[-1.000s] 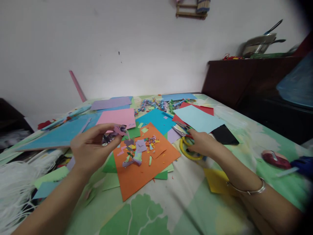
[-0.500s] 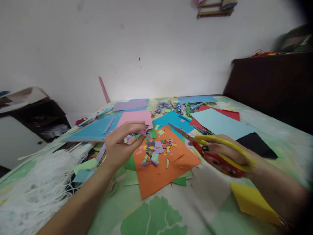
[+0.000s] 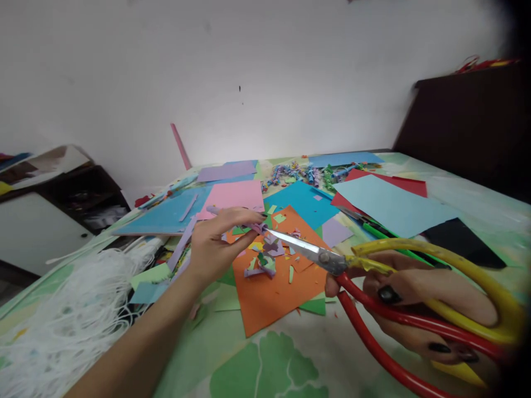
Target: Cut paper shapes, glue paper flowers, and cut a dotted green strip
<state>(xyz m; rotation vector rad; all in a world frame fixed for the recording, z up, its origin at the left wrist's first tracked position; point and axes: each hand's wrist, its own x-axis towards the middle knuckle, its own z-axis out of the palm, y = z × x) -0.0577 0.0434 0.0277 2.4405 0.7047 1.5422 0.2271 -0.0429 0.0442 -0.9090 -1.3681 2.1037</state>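
L hand [image 3: 215, 246] raised over the mid tabletop, thumb + fingertips pinched tight on a purple strip [image 3: 254, 225]; the strip pokes out both sides of the grip, well clear of the surface. R hand [image 3: 418, 301] low at near-right, close to cam, fingers curled through and gripping the red/yellow loops of the scissors [image 3: 317, 255]. Blades look together, pointing left, tip right at the strip's end beside the L fingertips; actual contact can't be told. Under the blades: orange sheet [image 3: 269, 296] w/ a heap of small scraps [image 3: 265, 261]. Behind it, toward the far edge: pink sheet [image 3: 236, 194], teal sheet [image 3: 302, 200], curled paper bits [image 3: 296, 172]. Right side: pale blue sheet [image 3: 390, 205] over a red sheet [image 3: 400, 184], black sheet [image 3: 462, 242], green pen [image 3: 384, 233] alongside. White string bundle [image 3: 70, 318] spills over the near-left edge. Tabletop [image 3: 265, 367] covered in a green-patterned cloth. Vs 1 s ago: R hand was down on the scissors lying flat by the orange sheet's right corner; 0.5 s ago they were lifted, blade tip short of the L hand; now swung in to the strip. L hand kept its pinch throughout, roughly the same spot. Cam has panned left and dipped.
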